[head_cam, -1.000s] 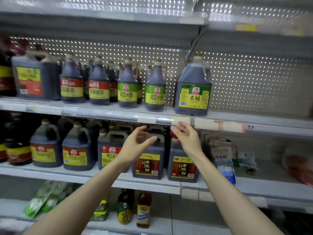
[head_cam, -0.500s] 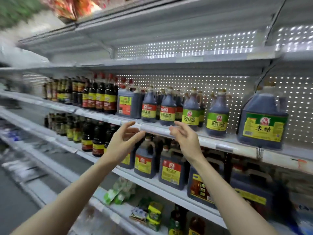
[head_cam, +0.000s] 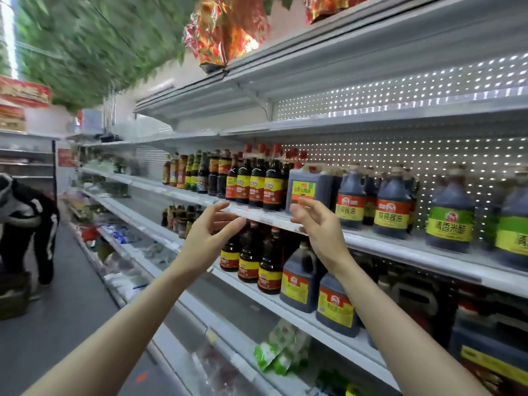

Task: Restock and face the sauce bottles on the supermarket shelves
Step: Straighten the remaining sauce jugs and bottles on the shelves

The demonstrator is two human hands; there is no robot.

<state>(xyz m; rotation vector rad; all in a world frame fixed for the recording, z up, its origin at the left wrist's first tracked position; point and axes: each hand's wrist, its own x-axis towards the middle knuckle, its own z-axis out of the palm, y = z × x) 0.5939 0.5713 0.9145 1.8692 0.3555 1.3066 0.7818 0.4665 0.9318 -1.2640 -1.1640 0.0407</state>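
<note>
I note white shelf (head_cam: 400,247) running far left; left hand (head_cam: 208,238), right hand (head_cam: 320,227) spread, empty, before sauce bottles (head_cam: 258,182).

Around the aisle
Green leaves (head_cam: 85,52) hang overhead. Red bags (head_cam: 225,32) sit up top. A person (head_cam: 28,224) bends at left.

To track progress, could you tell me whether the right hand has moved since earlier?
Yes: right hand shifted left, from green-label jug to square jug.
</note>
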